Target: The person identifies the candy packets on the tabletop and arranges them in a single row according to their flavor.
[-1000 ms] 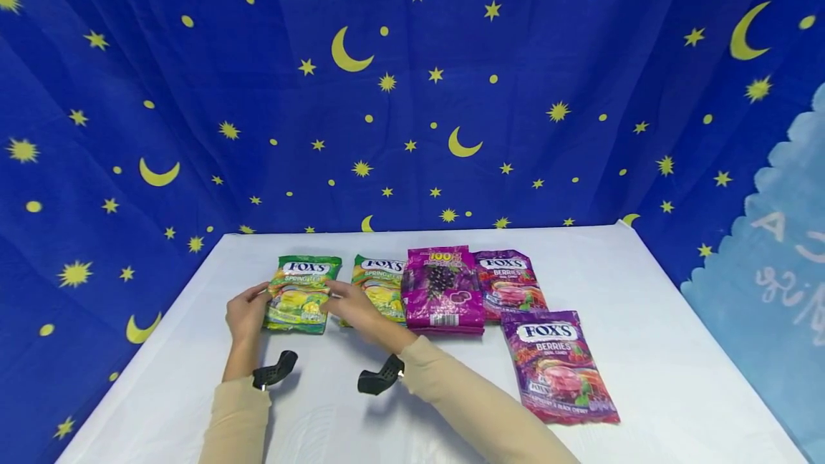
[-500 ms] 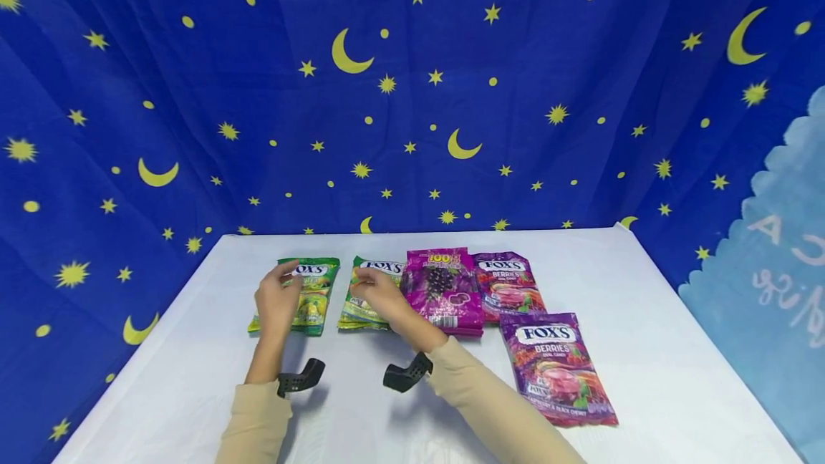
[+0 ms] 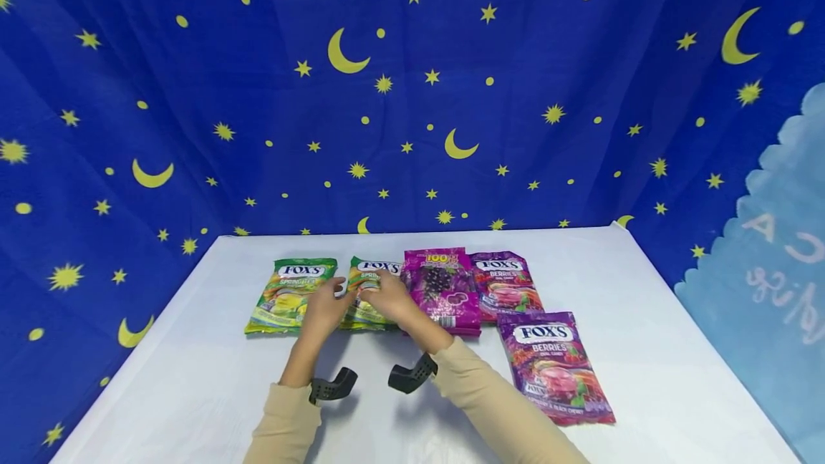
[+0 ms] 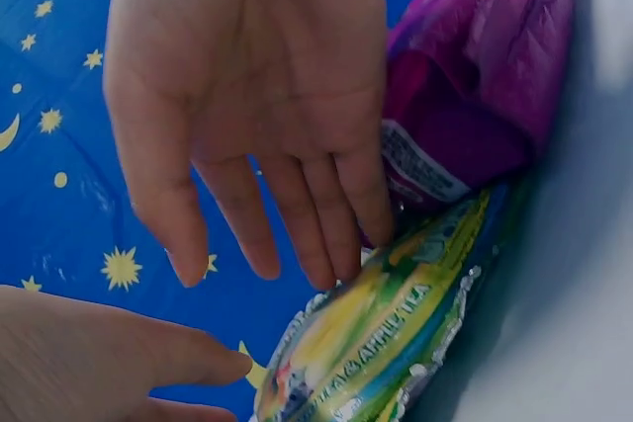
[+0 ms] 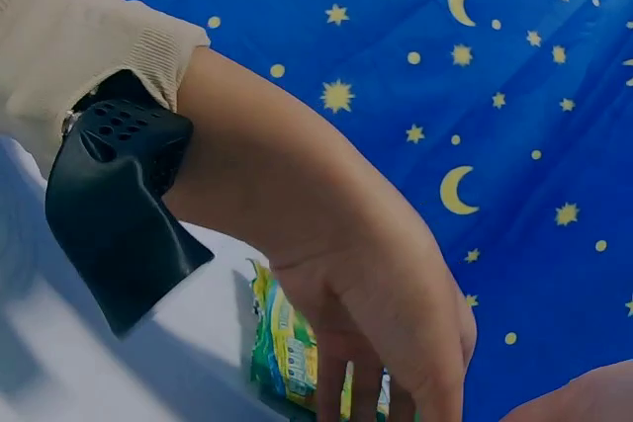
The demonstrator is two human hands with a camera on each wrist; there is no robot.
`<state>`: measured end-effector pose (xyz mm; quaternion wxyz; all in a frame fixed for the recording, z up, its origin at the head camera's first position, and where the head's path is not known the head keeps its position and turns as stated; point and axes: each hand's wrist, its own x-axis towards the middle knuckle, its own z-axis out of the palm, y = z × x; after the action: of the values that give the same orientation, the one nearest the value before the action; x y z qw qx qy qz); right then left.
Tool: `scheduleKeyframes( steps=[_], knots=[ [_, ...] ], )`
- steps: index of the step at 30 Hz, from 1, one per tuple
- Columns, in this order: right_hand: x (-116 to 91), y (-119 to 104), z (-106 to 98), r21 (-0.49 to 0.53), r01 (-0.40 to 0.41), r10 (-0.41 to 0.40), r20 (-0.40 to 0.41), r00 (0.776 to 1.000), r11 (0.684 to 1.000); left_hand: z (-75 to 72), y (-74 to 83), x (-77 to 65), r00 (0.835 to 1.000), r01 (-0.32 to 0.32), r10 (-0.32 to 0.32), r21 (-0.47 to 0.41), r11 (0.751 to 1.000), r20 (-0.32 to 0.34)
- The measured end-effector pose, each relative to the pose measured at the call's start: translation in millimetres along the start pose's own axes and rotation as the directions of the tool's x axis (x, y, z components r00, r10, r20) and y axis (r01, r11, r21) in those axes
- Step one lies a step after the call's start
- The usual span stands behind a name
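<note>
Nothing gripped, fingers extended on left hand (image 3: 324, 312) and right hand (image 3: 390, 299), right over green Fox's Spring Tea bag (image 3: 370, 316) on white table (image 3: 374, 424), left near second Spring Tea bag (image 3: 287, 298), purple grape bag (image 3: 442, 288) alongside.

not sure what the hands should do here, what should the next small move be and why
Perhaps curl the left hand into a grip on the left edge of the green bag next to the purple bag. The right hand is at that green bag too, but the left fingers are straight, and the purple bag overlaps its right edge.
</note>
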<state>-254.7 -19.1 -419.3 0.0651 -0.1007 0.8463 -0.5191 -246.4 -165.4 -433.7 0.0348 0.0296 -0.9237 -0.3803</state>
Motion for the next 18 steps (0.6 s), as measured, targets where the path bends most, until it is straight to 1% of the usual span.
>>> scheduleKeyframes(
  steps=[3,8,13,16,18],
  knots=[
    [-0.3,-2.0,1.4,-0.047,-0.005,0.004,-0.012,1.0,0.999,2.2,-1.2,-0.4,1.0,-0.009,0.008,0.014,1.0,0.012],
    [-1.3,-4.9,1.3,-0.078,-0.017,0.015,-0.02,1.0,0.997,2.0,-1.9,-0.8,1.0,-0.021,0.02,0.008,1.0,0.017],
    [0.7,-5.6,0.2,-0.144,-0.065,0.065,-0.008,0.998,0.988,2.8,-3.9,-1.0,0.999,-0.047,0.047,0.016,0.999,0.026],
    [3.4,-5.5,-1.1,-0.226,-0.104,0.113,0.028,0.993,0.969,3.1,-4.3,-1.4,0.999,-0.04,0.039,0.021,0.999,0.03],
    [6.2,-5.0,-4.0,-0.299,-0.096,0.121,0.066,0.99,0.949,3.0,-4.2,-2.0,0.999,-0.031,0.031,0.02,0.999,0.033]
  ],
)
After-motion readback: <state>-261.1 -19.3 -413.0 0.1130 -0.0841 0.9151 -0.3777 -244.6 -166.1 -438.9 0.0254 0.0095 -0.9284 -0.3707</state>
